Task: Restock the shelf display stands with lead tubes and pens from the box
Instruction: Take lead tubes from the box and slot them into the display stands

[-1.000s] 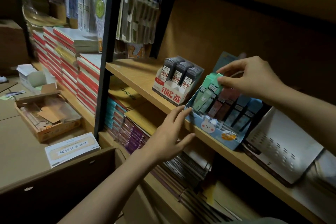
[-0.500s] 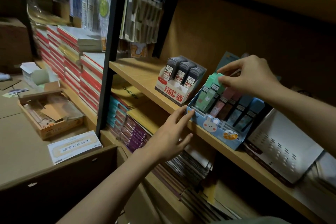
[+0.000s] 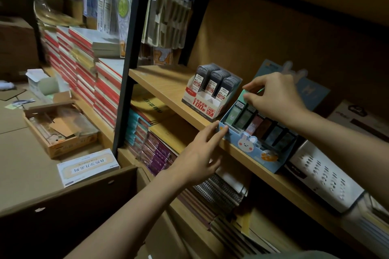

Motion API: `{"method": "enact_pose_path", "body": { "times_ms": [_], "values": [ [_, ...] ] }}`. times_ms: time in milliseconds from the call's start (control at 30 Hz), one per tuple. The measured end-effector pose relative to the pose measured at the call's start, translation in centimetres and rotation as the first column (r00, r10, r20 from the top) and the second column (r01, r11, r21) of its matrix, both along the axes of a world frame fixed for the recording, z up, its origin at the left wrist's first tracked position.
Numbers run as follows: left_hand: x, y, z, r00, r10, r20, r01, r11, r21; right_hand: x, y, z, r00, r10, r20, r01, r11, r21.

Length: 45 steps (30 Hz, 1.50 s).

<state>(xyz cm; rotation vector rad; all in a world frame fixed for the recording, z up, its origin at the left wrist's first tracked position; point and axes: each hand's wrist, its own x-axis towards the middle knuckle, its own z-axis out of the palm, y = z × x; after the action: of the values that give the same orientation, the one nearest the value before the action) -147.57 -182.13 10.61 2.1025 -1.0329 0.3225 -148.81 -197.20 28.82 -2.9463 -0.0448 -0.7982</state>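
A light blue display stand [image 3: 263, 156] with a rabbit on its front sits on the wooden shelf [image 3: 166, 84]. It holds green, pink and blue lead tubes in slanted rows. My right hand [image 3: 275, 95] pinches the top of the green lead tubes [image 3: 234, 114] at the stand's left end. My left hand [image 3: 200, 153] reaches from below, its straight fingers touching the stand's front left corner. Left of it stands a white and red stand [image 3: 205, 106] filled with black lead tubes [image 3: 219, 81].
A dark cardboard box flap [image 3: 63, 200] lies at lower left, with a white labelled carton [image 3: 87, 167] beside it. An open box of stock [image 3: 61, 130] sits on the floor. Stacked notebooks [image 3: 84, 65] fill the left shelves. A white perforated box [image 3: 324, 176] sits right of the blue stand.
The view has shifted slightly. My right hand has pressed the green tubes a little deeper into the stand. My left hand stays at the stand's corner.
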Motion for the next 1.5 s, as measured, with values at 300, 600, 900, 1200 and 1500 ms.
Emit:
{"method": "enact_pose_path", "body": {
  "times_ms": [300, 600, 900, 1200, 1500],
  "values": [
    [-1.0, 1.3, -0.4, 0.999, -0.006, 0.049, 0.005, 1.000, 0.018, -1.5, 0.0, -0.3, 0.992, 0.114, 0.054, -0.107, 0.988, -0.115],
    [-5.4, 8.0, -5.9, 0.958, 0.174, -0.228, -0.177, 0.984, 0.006, -5.6, 3.1, -7.0, 0.891, 0.453, -0.003, -0.453, 0.891, 0.002],
    [-14.8, 13.5, -20.8, 0.167, 0.666, -0.727, -0.578, 0.664, 0.475, -8.3, 12.0, -30.1, 0.440, 0.457, -0.773, -0.414, 0.867, 0.277],
    [-19.5, 13.0, -29.4, -0.359, 0.597, -0.718, -0.498, 0.529, 0.688, -10.8, 14.0, -43.5, 0.153, 0.262, -0.953, -0.499, 0.853, 0.154],
    [-20.4, 10.1, -31.5, -0.283, 0.775, -0.565, -0.415, 0.432, 0.800, -12.4, 14.4, -48.2, 0.110, 0.197, -0.974, -0.795, 0.605, 0.032]
  ]
}}
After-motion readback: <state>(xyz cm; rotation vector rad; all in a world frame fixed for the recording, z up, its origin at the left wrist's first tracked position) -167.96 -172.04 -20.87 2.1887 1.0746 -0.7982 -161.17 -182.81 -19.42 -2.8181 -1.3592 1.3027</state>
